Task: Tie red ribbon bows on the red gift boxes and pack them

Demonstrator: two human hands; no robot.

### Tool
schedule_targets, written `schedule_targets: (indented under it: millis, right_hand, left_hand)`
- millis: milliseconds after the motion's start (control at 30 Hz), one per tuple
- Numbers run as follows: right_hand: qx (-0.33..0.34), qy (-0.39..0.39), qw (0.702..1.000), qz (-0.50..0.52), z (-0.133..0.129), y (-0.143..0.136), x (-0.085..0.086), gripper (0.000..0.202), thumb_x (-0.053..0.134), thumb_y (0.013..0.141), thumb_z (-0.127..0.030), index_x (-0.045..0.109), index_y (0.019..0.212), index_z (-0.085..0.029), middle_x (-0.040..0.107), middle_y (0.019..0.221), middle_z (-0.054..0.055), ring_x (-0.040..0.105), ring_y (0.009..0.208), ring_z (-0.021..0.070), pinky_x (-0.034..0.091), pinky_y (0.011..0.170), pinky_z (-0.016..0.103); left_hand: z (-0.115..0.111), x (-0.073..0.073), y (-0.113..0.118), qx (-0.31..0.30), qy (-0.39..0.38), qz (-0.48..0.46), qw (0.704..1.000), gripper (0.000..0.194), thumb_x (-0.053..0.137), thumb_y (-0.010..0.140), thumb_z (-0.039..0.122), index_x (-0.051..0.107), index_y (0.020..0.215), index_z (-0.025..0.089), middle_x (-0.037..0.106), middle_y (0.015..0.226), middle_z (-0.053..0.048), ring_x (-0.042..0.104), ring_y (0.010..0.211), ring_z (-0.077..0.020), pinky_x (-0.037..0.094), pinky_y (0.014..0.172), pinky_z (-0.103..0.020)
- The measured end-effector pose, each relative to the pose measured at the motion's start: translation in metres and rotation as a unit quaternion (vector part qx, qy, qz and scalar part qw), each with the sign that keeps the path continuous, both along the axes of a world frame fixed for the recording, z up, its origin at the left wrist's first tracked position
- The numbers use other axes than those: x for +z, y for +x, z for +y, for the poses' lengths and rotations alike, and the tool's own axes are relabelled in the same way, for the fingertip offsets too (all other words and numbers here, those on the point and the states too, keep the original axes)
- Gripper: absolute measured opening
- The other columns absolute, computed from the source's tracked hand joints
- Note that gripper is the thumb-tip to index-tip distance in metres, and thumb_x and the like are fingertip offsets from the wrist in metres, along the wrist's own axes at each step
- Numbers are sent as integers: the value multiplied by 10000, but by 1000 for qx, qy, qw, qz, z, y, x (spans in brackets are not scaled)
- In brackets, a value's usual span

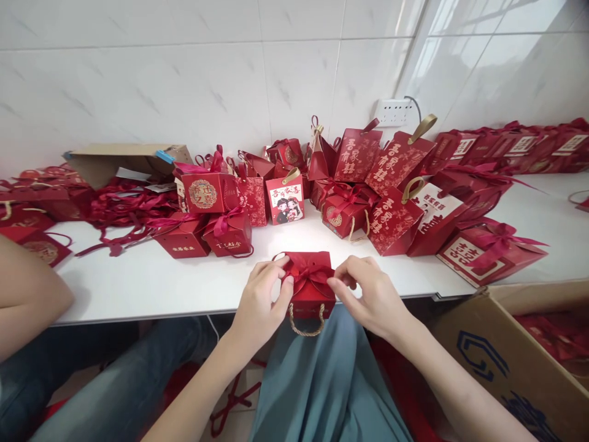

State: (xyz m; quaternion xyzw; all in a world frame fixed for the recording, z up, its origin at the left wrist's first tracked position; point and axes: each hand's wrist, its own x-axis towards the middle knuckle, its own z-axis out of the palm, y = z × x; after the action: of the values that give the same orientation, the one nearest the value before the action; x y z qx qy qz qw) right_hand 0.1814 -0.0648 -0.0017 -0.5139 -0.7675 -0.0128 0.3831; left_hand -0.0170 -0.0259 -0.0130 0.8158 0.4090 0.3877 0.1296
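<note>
A small red gift box (313, 306) with a gold rope handle (307, 331) rests at the front edge of the white table, its near end overhanging. On its top is a red ribbon bow (310, 274). My left hand (264, 291) is at the box's left side, thumb and fingers closed on the bow's left loop. From the right, my right hand (368, 291) pinches the other side of the bow between thumb and forefinger. The fingertips partly cover the ribbon's ends.
Several finished red boxes (354, 209) crowd the table (276, 239) behind. Loose ribbons (124, 205) lie beside an open cardboard box (133, 162) at left. A large carton (488, 356) stands at lower right. Another person's arm (32, 288) leans in from the left.
</note>
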Motion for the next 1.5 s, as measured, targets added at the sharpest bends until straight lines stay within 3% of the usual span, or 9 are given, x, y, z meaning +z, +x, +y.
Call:
schedule_targets:
  millis: [100, 200, 467, 767, 1067, 1167, 1267, 1433, 1500]
  right_hand:
    - [-54, -168, 979, 103, 0, -11, 2, 346, 458, 898, -428, 485, 641, -198, 503, 523, -27, 441, 482, 120, 332, 538, 268]
    - [-72, -244, 953, 163, 5, -17, 1, 334, 532, 833, -463, 481, 625, -207, 456, 506, -44, 404, 473, 114, 293, 497, 254]
    - [20, -329, 879, 343, 18, -13, -4, 316, 591, 727, -482, 502, 638, -192, 490, 579, -28, 414, 537, 113, 314, 516, 251]
    - [57, -350, 829, 432, 20, -8, -8, 381, 683, 676, -503, 510, 603, -172, 492, 590, -37, 408, 576, 103, 308, 571, 257]
    - [119, -414, 727, 534, 24, 1, -12, 419, 771, 612, -449, 465, 557, -168, 472, 566, -51, 383, 559, 83, 286, 587, 251]
    - [134, -414, 713, 549, 24, 5, -16, 432, 783, 598, -434, 445, 541, -172, 439, 548, -62, 360, 543, 76, 285, 578, 245]
    - [128, -408, 750, 506, 25, 13, -18, 422, 749, 632, -471, 458, 557, -175, 438, 544, -61, 363, 535, 80, 288, 567, 247]
    - [15, -271, 906, 325, 38, 25, 1, 331, 637, 736, -500, 582, 745, -174, 572, 696, -5, 500, 664, 136, 359, 632, 270]
    - [-21, -203, 949, 242, 49, 19, 13, 276, 582, 795, -452, 612, 788, -177, 622, 779, 23, 543, 730, 155, 382, 678, 282]
  left_hand:
    - [4, -1, 1, -14, -51, -39, 998, 166, 439, 857, 227, 445, 692, 207, 622, 1137, -96, 530, 1114, -221, 435, 898, -373]
    - [8, -1, 1, -32, -116, -66, 991, 165, 449, 837, 240, 452, 676, 203, 590, 1157, -98, 499, 1140, -237, 440, 878, -368]
    - [16, -1, 3, -69, -234, -175, 954, 189, 479, 800, 282, 473, 634, 192, 534, 1103, -74, 516, 1095, -226, 461, 727, -275]
    - [15, -2, 10, -26, -202, -171, 964, 222, 480, 842, 313, 464, 656, 194, 471, 855, -26, 520, 838, -145, 461, 694, -231]
    - [11, -13, 6, 3, -169, -184, 968, 241, 473, 866, 282, 440, 643, 195, 441, 815, -16, 504, 788, -131, 461, 723, -232]
    - [9, -18, 5, 17, -163, -192, 968, 236, 464, 871, 272, 451, 648, 194, 446, 833, -20, 501, 793, -131, 440, 661, -220]
    - [8, -21, 4, 21, -171, -194, 966, 245, 455, 868, 272, 440, 637, 191, 450, 839, -22, 504, 792, -128, 437, 646, -212]
    - [8, -16, 5, 1, -194, -186, 963, 230, 471, 851, 292, 419, 649, 195, 468, 852, -20, 523, 839, -131, 473, 772, -236]
    - [8, -15, 7, 7, -181, -196, 964, 173, 505, 831, 281, 422, 701, 203, 481, 874, -21, 526, 887, -139, 481, 816, -263]
